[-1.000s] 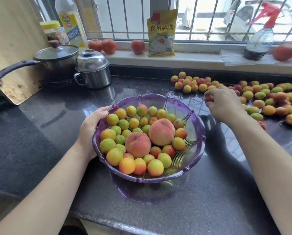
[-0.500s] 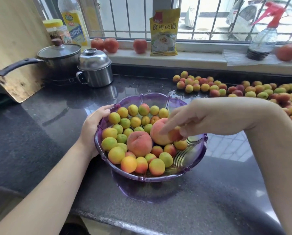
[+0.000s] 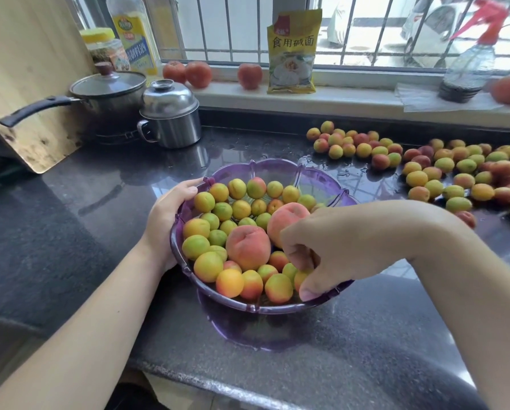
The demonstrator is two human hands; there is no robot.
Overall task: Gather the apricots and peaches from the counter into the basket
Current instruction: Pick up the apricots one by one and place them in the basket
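Your right hand [image 3: 333,250] is over the near-right part of the basket [image 3: 277,168], fingers curled down into the fruit pile. Fingertips touch small apricots at the near-right rim; can't tell if they pinch one or just rest on it, the hand hides it. Thumb lies at the rim. The 2 peaches [image 3: 248,247] sit just left of that hand, the rear one partly behind your knuckles.

Your left hand [image 3: 166,216] grips the basket's left rim, thumb hooked over the edge, fingers outside the wall.

Basket is purple see-thru plastic w/ a scalloped rim, mid-counter [image 3: 70,232], well filled. Apricots in the basket [image 3: 218,211] are small, yellow-green to orange, some w/ red blush. Peaches are much bigger, pink-orange.

Loose apricots [image 3: 443,173] are spread on the wet dark counter to the right of the basket, well apart from both hands, same mix of green, yellow, red.

Far left: lidded pot [image 3: 109,93], steel pot [image 3: 171,116] beside it, cutting board [image 3: 32,78] leaning. Windowsill has a yellow packet [image 3: 292,51], spray bottle [image 3: 466,66].
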